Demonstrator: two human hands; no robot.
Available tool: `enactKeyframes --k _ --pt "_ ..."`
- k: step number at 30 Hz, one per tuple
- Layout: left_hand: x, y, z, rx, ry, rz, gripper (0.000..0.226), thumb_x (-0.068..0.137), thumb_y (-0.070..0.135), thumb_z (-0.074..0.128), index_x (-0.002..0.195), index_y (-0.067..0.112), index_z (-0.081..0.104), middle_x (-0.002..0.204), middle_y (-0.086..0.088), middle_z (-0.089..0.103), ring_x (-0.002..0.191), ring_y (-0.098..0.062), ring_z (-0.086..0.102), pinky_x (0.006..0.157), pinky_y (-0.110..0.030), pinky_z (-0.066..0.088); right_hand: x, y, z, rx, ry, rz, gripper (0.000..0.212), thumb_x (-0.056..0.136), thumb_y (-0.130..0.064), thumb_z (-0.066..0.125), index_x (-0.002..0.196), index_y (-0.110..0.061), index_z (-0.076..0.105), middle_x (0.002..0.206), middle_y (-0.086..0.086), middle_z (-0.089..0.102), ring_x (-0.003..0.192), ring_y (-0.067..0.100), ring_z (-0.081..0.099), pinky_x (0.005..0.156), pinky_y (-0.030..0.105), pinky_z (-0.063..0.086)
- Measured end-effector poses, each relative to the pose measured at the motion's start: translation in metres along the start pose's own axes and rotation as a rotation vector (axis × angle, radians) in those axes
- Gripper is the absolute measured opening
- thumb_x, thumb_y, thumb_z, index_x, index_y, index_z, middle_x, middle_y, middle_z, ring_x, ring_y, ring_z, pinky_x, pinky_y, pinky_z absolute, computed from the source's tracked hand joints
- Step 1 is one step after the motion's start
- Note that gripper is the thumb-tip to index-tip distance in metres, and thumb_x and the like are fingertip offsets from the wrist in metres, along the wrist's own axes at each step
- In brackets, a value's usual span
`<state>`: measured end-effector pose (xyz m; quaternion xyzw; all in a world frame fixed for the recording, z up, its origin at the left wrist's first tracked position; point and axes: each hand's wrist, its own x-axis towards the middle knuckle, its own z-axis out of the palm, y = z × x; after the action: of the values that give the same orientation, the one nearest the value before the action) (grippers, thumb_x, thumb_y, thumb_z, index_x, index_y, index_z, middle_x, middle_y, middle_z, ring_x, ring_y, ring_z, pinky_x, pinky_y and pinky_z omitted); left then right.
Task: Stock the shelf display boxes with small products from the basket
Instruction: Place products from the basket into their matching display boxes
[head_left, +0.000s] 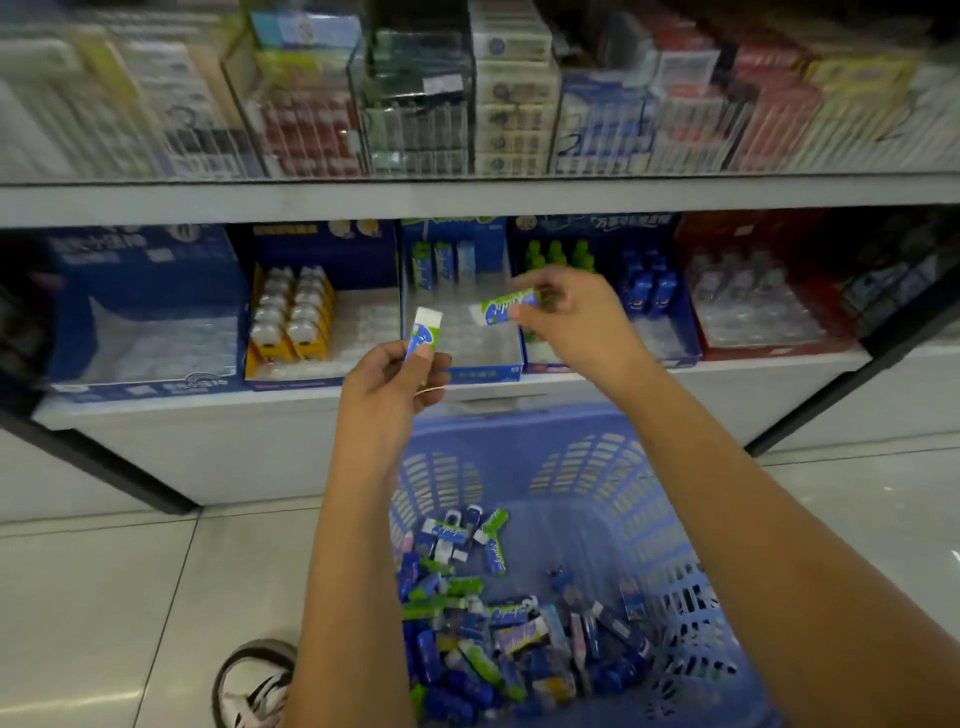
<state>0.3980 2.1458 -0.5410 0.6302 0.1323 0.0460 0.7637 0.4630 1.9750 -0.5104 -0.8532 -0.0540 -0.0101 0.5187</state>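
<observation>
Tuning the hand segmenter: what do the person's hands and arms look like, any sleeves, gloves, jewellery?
Left hand and right hand are ungloved, with no rings or watch visible. Both forearms are uncovered to the frame's bottom edge; no sleeve, band or marking shows.

**Print on every pack, almost none of it legible**

The green pack (506, 307) pinched in the right hand (571, 317) carries white cursive lettering along its face, too smeared to spell out. The same script shows on loose packs (511, 613) in the basket (519, 421). The blue pack (422, 338) in the left hand (389, 384) shows only a blotch of logo. The middle box (483, 373) has white script on its header, cut off by the shelf edge. The right box (597, 224) bears a row of white Chinese characters (strokes too blurred to read), as does the left box (140, 249). Labels on the upper shelf (467, 197) stock are unreadable.
</observation>
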Motion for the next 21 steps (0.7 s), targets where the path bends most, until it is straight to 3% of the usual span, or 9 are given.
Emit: enactKeyframes --k 3,7,11,14,17,21 --pt "0.008 -0.004 -0.008 -0.045 0.099 -0.03 0.015 0.097 0.013 0.052 0.105 0.005 0.061 0.088 -0.003 0.069 0.078 -0.007 0.066 0.066 -0.016 0.053 0.03 -0.009 0.01 -0.15 0.124 -0.122 0.021 0.08 -0.009 0.071 0.1 -0.008 0.069 0.086 0.005 0.068 0.075 0.009 0.059 0.067 0.01 0.045" --pt "0.014 -0.004 -0.019 -0.18 0.128 -0.083 0.014 0.097 0.009 0.051 0.088 0.011 0.062 0.09 -0.006 0.069 0.084 -0.015 0.065 0.071 -0.022 0.056 0.069 -0.011 0.034 -0.401 0.084 -0.188 0.025 0.09 -0.011 0.059 0.114 -0.007 0.065 0.116 0.013 0.066 0.108 0.024 0.06 0.091 0.02 0.041" --pt "0.016 -0.005 -0.021 -0.259 0.128 -0.096 0.011 0.096 0.008 0.051 0.094 0.007 0.061 0.095 -0.009 0.069 0.083 -0.015 0.063 0.071 -0.019 0.056 0.094 -0.007 0.049 -0.469 0.018 -0.112 0.026 0.089 -0.009 0.061 0.114 -0.003 0.061 0.115 0.015 0.065 0.109 0.025 0.06 0.096 0.028 0.044" --pt "0.019 -0.008 -0.021 -0.279 0.123 -0.106 0.014 0.096 0.008 0.051 0.102 0.002 0.062 0.097 -0.009 0.07 0.085 -0.015 0.064 0.069 -0.018 0.055 0.101 -0.009 0.052 -0.346 0.031 -0.079 0.026 0.088 -0.008 0.063 0.112 0.002 0.061 0.114 0.019 0.063 0.108 0.027 0.059 0.096 0.029 0.044" --pt "0.02 -0.011 -0.023 -0.282 0.112 -0.108 0.023 0.096 0.009 0.052 0.112 -0.004 0.06 0.098 -0.007 0.071 0.083 -0.013 0.066 0.071 -0.018 0.056 0.108 -0.013 0.053 -0.376 -0.016 -0.049 0.027 0.089 -0.013 0.062 0.114 -0.001 0.061 0.117 0.017 0.063 0.11 0.027 0.058 0.1 0.034 0.043" --pt "0.021 -0.011 -0.025 -0.314 0.106 -0.115 0.021 0.095 0.008 0.053 0.112 -0.003 0.06 0.097 -0.008 0.074 0.085 -0.013 0.07 0.072 -0.019 0.056 0.113 -0.017 0.052 -0.461 -0.078 -0.025 0.027 0.09 -0.018 0.061 0.115 -0.007 0.062 0.12 0.013 0.063 0.114 0.025 0.056 0.1 0.034 0.043"
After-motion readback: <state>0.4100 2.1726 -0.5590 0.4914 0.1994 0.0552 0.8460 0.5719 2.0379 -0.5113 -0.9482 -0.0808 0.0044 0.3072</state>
